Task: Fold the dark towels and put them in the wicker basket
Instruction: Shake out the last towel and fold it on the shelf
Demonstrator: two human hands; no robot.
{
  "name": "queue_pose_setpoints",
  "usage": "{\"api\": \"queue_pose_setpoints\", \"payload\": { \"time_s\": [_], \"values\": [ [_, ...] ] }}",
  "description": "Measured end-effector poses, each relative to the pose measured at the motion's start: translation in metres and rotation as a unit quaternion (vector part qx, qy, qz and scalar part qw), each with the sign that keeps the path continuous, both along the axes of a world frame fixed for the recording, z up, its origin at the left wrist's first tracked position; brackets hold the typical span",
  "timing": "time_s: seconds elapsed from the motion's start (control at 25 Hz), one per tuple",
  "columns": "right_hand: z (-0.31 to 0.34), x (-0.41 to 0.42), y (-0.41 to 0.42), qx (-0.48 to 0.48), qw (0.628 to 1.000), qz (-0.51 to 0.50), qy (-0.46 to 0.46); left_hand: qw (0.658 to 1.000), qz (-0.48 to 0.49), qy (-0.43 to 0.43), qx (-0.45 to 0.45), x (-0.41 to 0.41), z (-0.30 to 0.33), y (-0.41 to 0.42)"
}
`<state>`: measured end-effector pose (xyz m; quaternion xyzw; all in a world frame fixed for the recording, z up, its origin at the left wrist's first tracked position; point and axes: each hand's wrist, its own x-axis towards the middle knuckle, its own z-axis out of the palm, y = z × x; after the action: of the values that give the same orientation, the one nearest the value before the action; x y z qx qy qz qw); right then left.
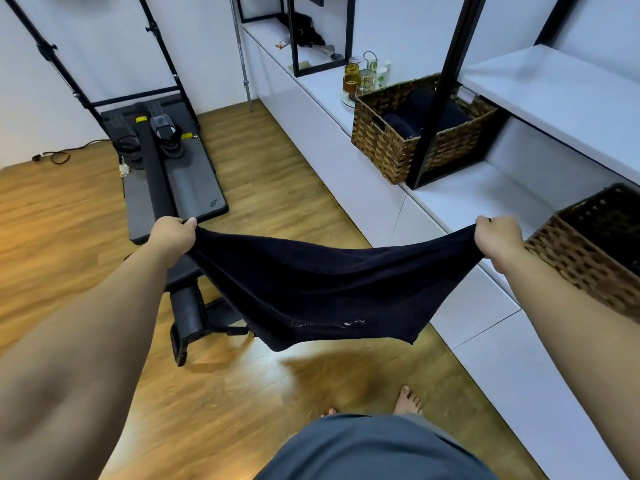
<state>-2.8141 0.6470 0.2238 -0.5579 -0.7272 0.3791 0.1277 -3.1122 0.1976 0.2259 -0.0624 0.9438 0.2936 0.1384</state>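
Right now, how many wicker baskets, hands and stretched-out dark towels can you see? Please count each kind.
Wicker baskets: 2, far basket and near basket
Hands: 2, left hand and right hand
Stretched-out dark towels: 1, dark towel
Total: 5

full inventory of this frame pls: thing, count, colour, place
dark towel: 1, navy, stretched in the air between both hands
wicker basket: 1, brown, on the white ledge, folded dark towels inside
second wicker basket: 1, brown, on the ledge at right edge, contents unclear
glass jars: several, amber and clear, on a tray behind the first basket
black frame posts: several, on the ledge
exercise machine: 1, grey-black, on the wood floor at left
power cable: 1, black, floor by the wall
left hand: 1, grips the towel's left corner
right hand: 1, grips the right corner
bare feet: 2, on the floor
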Motion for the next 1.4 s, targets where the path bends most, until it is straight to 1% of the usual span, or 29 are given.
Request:
{"api": "queue_pose_setpoints", "payload": {
  "time_s": [0.12, 0.2, 0.28, 0.36, 0.44, 0.56, 0.64, 0.72, 0.8, 0.84, 0.88, 0.92, 0.96, 1.0, 1.04, 1.08, 1.12, 1.2, 1.24, 1.28, 1.36, 1.4],
  "values": [
    [-0.008, 0.002, 0.001, 0.066, 0.995, 0.070, -0.041, 1.000, 0.011, -0.015, 0.001, -0.004, -0.003, -0.004],
    [-0.012, 0.004, 0.004, 0.081, 0.992, 0.085, -0.047, 0.999, 0.016, -0.035, 0.024, -0.006, -0.002, -0.007],
    [-0.015, 0.004, 0.007, 0.084, 0.991, 0.086, -0.057, 0.999, 0.001, -0.046, 0.018, -0.005, -0.001, -0.010],
    [-0.016, 0.004, 0.008, 0.083, 0.992, 0.078, -0.061, 0.999, -0.039, -0.033, 0.008, -0.004, -0.001, -0.011],
    [-0.019, 0.005, 0.011, 0.080, 0.992, 0.074, -0.066, 0.997, -0.078, 0.000, -0.009, -0.004, -0.002, -0.013],
    [-0.022, 0.005, 0.015, 0.086, 0.990, 0.075, -0.085, 0.995, -0.088, 0.032, -0.020, -0.005, -0.003, -0.012],
    [-0.022, 0.003, 0.016, 0.094, 0.990, 0.072, -0.079, 0.998, -0.058, 0.019, -0.009, -0.008, -0.007, -0.012],
    [-0.024, 0.002, 0.021, 0.091, 0.993, 0.054, -0.054, 1.000, -0.026, -0.009, 0.002, -0.010, -0.006, -0.009],
    [-0.029, 0.003, 0.026, 0.076, 0.997, 0.027, -0.011, 0.999, -0.027, -0.038, 0.012, -0.011, -0.002, -0.010],
    [-0.032, 0.002, 0.030, 0.062, 0.998, 0.004, 0.021, 0.997, -0.047, -0.055, 0.013, -0.012, -0.001, -0.012],
    [-0.031, 0.003, 0.030, 0.041, 0.998, -0.015, 0.050, 0.994, -0.084, -0.071, -0.005, -0.012, 0.002, -0.014],
    [-0.031, 0.004, 0.031, 0.022, 0.997, -0.023, 0.070, 0.987, -0.130, -0.084, -0.048, -0.011, 0.005, -0.016],
    [-0.029, 0.005, 0.030, -0.002, 0.997, -0.009, 0.076, 0.974, -0.174, -0.095, -0.108, -0.011, 0.004, -0.019],
    [-0.029, 0.007, 0.031, -0.023, 0.997, 0.028, 0.069, 0.957, -0.208, -0.095, -0.177, -0.012, 0.001, -0.021],
    [-0.028, 0.011, 0.032, -0.040, 0.995, 0.077, 0.041, 0.940, -0.232, -0.085, -0.235, -0.015, -0.005, -0.023],
    [-0.029, 0.017, 0.034, -0.039, 0.990, 0.133, -0.017, 0.927, -0.245, -0.067, -0.277, -0.017, -0.009, -0.025],
    [-0.031, 0.022, 0.038, -0.020, 0.980, 0.180, -0.079, 0.915, -0.254, -0.049, -0.310, -0.021, -0.014, -0.029],
    [-0.037, 0.033, 0.049, 0.053, 0.950, 0.228, -0.207, 0.905, -0.248, -0.013, -0.344, -0.029, -0.024, -0.036],
    [-0.038, 0.035, 0.051, 0.084, 0.941, 0.227, -0.238, 0.901, -0.239, -0.005, -0.363, -0.033, -0.028, -0.040],
    [-0.038, 0.036, 0.052, 0.107, 0.938, 0.220, -0.245, 0.898, -0.231, -0.009, -0.375, -0.037, -0.031, -0.043],
    [-0.038, 0.033, 0.051, 0.148, 0.929, 0.208, -0.267, 0.910, -0.213, -0.010, -0.355, -0.046, -0.033, -0.046],
    [-0.040, 0.031, 0.053, 0.153, 0.930, 0.199, -0.269, 0.921, -0.205, -0.001, -0.332, -0.043, -0.030, -0.045]
  ]
}}
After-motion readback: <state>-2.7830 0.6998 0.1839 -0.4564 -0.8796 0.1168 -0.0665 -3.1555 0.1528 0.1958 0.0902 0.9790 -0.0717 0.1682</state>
